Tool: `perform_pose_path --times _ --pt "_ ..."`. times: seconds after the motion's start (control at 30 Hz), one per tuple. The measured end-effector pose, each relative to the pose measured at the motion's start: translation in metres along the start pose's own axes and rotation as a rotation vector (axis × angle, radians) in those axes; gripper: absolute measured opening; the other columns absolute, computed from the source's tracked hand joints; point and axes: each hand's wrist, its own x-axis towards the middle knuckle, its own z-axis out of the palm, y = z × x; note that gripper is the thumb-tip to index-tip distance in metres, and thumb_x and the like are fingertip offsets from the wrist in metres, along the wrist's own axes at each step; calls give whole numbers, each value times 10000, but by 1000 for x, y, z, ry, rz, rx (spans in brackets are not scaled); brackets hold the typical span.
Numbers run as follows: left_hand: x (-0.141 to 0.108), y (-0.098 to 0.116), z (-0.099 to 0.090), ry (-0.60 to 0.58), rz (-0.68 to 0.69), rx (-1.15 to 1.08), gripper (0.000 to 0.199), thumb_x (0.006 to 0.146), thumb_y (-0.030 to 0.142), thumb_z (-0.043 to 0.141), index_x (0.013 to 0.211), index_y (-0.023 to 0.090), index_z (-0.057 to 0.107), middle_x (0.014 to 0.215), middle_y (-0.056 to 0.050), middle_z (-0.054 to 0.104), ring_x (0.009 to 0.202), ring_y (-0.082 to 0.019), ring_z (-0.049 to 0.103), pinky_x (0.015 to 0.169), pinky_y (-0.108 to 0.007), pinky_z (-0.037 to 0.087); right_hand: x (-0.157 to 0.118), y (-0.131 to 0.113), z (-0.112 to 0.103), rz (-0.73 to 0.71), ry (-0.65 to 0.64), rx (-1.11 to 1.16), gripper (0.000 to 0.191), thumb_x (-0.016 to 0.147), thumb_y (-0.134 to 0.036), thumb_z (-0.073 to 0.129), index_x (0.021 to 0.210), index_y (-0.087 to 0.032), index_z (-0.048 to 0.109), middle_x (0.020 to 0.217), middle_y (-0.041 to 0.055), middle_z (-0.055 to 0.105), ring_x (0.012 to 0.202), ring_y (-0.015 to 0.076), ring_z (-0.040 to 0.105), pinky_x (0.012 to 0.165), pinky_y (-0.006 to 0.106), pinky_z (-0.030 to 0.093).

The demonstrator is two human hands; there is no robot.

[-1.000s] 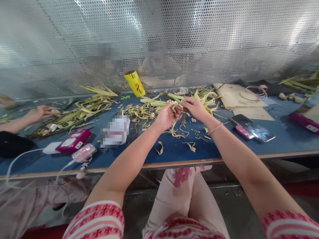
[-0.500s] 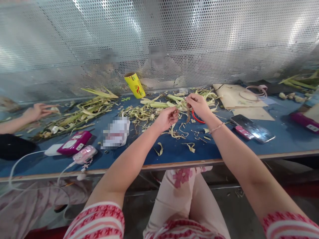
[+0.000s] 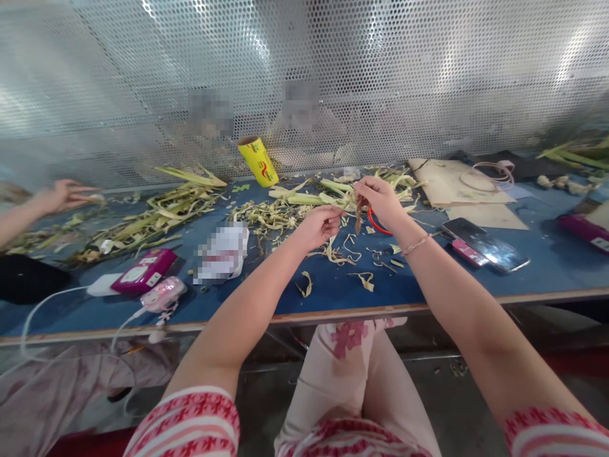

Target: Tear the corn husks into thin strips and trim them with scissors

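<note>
Just above the blue table [image 3: 333, 298], my left hand [image 3: 320, 226] is closed in a pinch, its fingertips at a thin pale strip of plant. To its right, my right hand [image 3: 375, 195] is also pinched, on a small plant piece with a brown, withered part hanging below the fingers. The two hands are close together but apart. Pale green husk strips [image 3: 297, 198] and curled shreds [image 3: 266, 219] lie behind and left of them. A red ring [image 3: 379, 222] lies beneath my right wrist, partly hidden.
A yellow tube [image 3: 258, 162] stands by the perforated metal screen. Purple box [image 3: 145, 271], pink charger [image 3: 164, 294] with cables and a white packet [image 3: 221, 254] are left; phone [image 3: 486, 244] and brown paper [image 3: 464, 184] right. Another person's hand [image 3: 66, 195] is over the far-left pile.
My left hand has shifted slightly right, its fingertips now at a thin strip. My right hand stays nearly in place. The other person's hand has moved left and up.
</note>
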Motion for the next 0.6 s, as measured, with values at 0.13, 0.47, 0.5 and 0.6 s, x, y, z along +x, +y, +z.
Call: perform_pose_path --times 0.13,0.47,0.5,0.6 --pt "-1 0 1 17 15 1 253 840 -14 457 635 105 548 445 76 306 362 -9 252 376 -122 188 -2 0 3 1 -49 42 346 811 -429 649 601 -196 502 582 -36 489 522 82 453 540 241 389" --pt "4 -9 0 108 116 204 245 869 81 535 640 155 491 418 66 409 370 -35 332 421 -157 305 -6 -3 5 -62 -136 -30 342 824 -441 631 625 -189 513 604 -27 500 575 89 475 574 249 395" --pt "5 -11 -1 123 151 229 242 877 109 550 650 161 483 437 61 445 377 -36 350 428 -160 319 -6 -2 5 -48 -120 -43 334 828 -433 631 634 -190 510 593 -30 493 569 89 469 573 249 395" --pt "8 -14 -3 164 300 304 216 880 152 578 694 173 470 508 61 526 386 -30 383 437 -163 333 -4 0 4 26 -26 -67 300 831 -403 643 674 -200 487 584 -45 464 552 89 456 558 247 392"
